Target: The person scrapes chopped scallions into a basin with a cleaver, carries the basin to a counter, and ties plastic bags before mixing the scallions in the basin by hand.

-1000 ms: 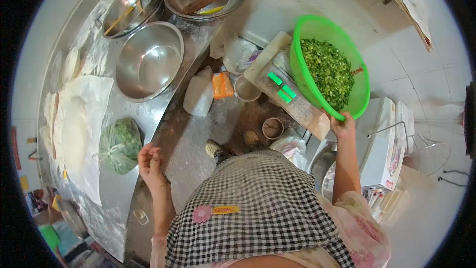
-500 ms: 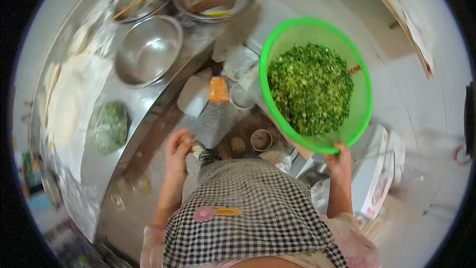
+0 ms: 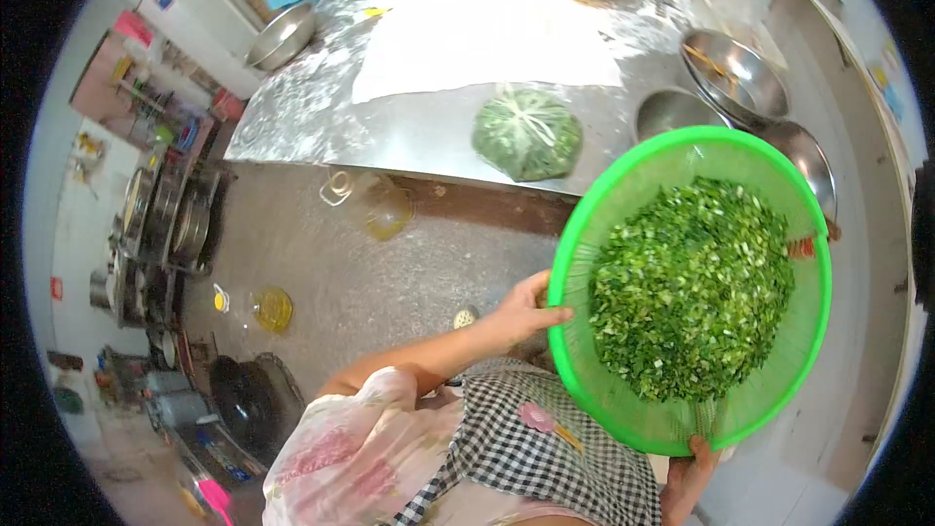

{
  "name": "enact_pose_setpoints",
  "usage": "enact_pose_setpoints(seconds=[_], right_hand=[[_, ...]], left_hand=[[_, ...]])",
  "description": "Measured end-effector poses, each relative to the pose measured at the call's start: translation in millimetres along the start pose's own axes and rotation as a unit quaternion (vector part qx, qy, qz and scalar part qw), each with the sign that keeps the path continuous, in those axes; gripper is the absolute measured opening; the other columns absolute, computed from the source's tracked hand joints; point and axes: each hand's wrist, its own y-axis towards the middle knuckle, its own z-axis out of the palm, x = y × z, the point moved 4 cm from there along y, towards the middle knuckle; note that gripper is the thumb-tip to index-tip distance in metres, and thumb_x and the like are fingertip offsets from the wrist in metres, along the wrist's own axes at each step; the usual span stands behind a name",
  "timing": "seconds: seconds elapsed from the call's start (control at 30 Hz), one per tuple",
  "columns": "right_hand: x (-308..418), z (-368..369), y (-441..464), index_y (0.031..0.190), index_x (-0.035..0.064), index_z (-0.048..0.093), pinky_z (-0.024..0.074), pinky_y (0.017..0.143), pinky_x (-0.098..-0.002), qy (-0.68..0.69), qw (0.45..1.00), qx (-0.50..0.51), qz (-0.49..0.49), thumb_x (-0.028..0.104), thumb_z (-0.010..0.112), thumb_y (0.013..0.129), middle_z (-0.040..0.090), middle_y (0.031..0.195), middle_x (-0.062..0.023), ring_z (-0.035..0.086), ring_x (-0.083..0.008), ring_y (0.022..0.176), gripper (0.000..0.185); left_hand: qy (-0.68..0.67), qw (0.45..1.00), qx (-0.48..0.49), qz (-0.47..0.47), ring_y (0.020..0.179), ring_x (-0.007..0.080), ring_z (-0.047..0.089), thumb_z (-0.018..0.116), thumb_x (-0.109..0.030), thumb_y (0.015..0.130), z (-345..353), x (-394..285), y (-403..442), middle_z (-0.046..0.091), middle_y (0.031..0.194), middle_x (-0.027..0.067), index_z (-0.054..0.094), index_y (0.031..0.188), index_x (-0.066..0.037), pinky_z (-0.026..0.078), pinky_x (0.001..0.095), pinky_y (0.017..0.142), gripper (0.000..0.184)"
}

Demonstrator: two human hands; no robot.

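Note:
A large green plastic basket (image 3: 573,284) is tilted toward the camera at the right, with a heap of chopped green vegetables (image 3: 693,290) inside. My left hand (image 3: 526,314) grips its left rim, the thumb over the edge and the other fingers partly hidden behind it. At the bottom of the basket, my right hand (image 3: 693,475) holds the rim with the thumb showing on top. Above and left of the basket, a tied clear bag of greens (image 3: 527,133) lies near the edge of the metal table (image 3: 409,131).
White sheet (image 3: 487,34) on the floured table; metal bowls (image 3: 677,113) behind the basket. Oil jugs (image 3: 388,209) stand on the floor left of centre, beside the table. A shelf with pans (image 3: 185,219) and a black wok (image 3: 242,394) are at the far left.
The view has turned left toward the table. My left hand, free before, has taken hold of the basket's left rim. The basket has come closer and lower, still in my right hand.

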Motion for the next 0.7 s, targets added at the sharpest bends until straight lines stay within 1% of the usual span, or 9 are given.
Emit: enact_pose_setpoints(seconds=[0.13,0.2,0.27,0.3,0.47,0.53,0.57,0.6,0.7], right_hand=[[-16.0,115.3,4.9,0.131,0.0046,0.031,0.0465,0.083,-0.0447,-0.023,0.986,0.167,0.012,0.000,0.051,0.067,0.047,0.115,-0.0127,0.048,-0.0289,0.106,0.068],[-28.5,143.2,13.5,0.131,0.0035,0.031,0.0456,0.085,-0.0402,-0.194,0.969,0.142,0.058,-0.003,0.051,0.066,0.047,0.115,-0.0113,0.049,-0.0269,0.103,0.068],[-59.1,181.6,24.3,0.131,0.0032,0.032,0.0451,0.084,-0.0381,-0.220,0.951,0.209,0.052,-0.005,0.051,0.067,0.048,0.114,-0.0105,0.050,-0.0253,0.101,0.067],[-68.7,217.3,19.8,0.131,0.0032,0.032,0.0449,0.084,-0.0374,-0.132,0.959,0.241,0.074,-0.005,0.052,0.067,0.048,0.114,-0.0101,0.051,-0.0243,0.100,0.067],[-140.4,349.1,24.1,0.119,0.0032,0.041,0.0471,0.079,-0.0343,-0.117,0.905,0.387,0.135,-0.007,0.052,0.071,0.053,0.102,-0.0094,0.055,-0.0225,0.093,0.050],[-177.4,389.3,28.1,0.110,0.0033,0.045,0.0472,0.076,-0.0354,-0.065,0.889,0.404,0.206,-0.005,0.052,0.073,0.054,0.098,-0.0077,0.055,-0.0208,0.088,0.039],[-183.0,413.6,26.7,0.106,0.0018,0.047,0.0470,0.076,-0.0365,-0.080,0.846,0.508,0.144,-0.004,0.052,0.073,0.054,0.095,-0.0079,0.055,-0.0204,0.087,0.034],[-191.9,433.8,28.5,0.101,0.0008,0.050,0.0471,0.075,-0.0355,-0.061,0.845,0.507,0.156,-0.004,0.052,0.073,0.054,0.092,-0.0081,0.055,-0.0202,0.085,0.028],[-226.8,478.6,51.9,0.108,0.0010,0.042,0.0534,0.068,-0.0389,-0.105,0.853,0.478,0.181,0.000,0.050,0.076,0.052,0.087,-0.0081,0.058,-0.0217,0.080,0.033]], left_hand=[[-0.068,0.988,-0.137,0.033,0.096,0.0171,0.053,0.065,-0.005,0.073,-92.6,-16.8,-45.7,0.056,0.107,0.0074,0.048,0.117,-0.002,0.042,0.0326,0.087,0.047],[-0.082,0.975,-0.199,0.059,0.096,0.0192,0.054,0.064,-0.005,0.072,-136.1,-26.9,-71.7,0.057,0.107,0.0084,0.049,0.115,-0.002,0.043,0.0344,0.087,0.046],[-0.118,0.957,-0.253,0.077,0.094,0.0175,0.055,0.064,-0.003,0.072,-180.2,-35.1,-97.9,0.058,0.104,0.0070,0.049,0.114,-0.002,0.044,0.0324,0.085,0.044],[-0.139,0.946,-0.283,0.078,0.094,0.0157,0.055,0.063,-0.002,0.073,-198.5,-43.2,-110.0,0.058,0.103,0.0061,0.049,0.113,-0.003,0.044,0.0307,0.084,0.042],[-0.114,0.898,-0.413,0.100,0.084,0.0171,0.058,0.060,-0.001,0.074,-292.7,-71.1,-143.3,0.059,0.094,0.0057,0.051,0.109,-0.003,0.048,0.0301,0.075,0.036],[-0.086,0.893,-0.435,0.081,0.080,0.0171,0.058,0.061,-0.006,0.075,-336.8,-70.0,-147.7,0.059,0.092,0.0060,0.051,0.106,-0.003,0.049,0.0320,0.069,0.032],[-0.104,0.891,-0.432,0.095,0.079,0.0176,0.058,0.060,-0.006,0.076,-354.6,-72.4,-143.4,0.059,0.092,0.0060,0.051,0.106,-0.004,0.049,0.0325,0.068,0.031],[-0.122,0.888,-0.430,0.108,0.079,0.0181,0.058,0.059,-0.006,0.077,-370.5,-74.9,-138.1,0.058,0.091,0.0061,0.051,0.106,-0.004,0.050,0.0330,0.068,0.030],[-0.150,0.892,-0.406,0.128,0.079,0.0188,0.058,0.056,-0.005,0.080,-418.7,-75.2,-113.7,0.058,0.090,0.0069,0.048,0.107,-0.003,0.049,0.0332,0.069,0.028]])
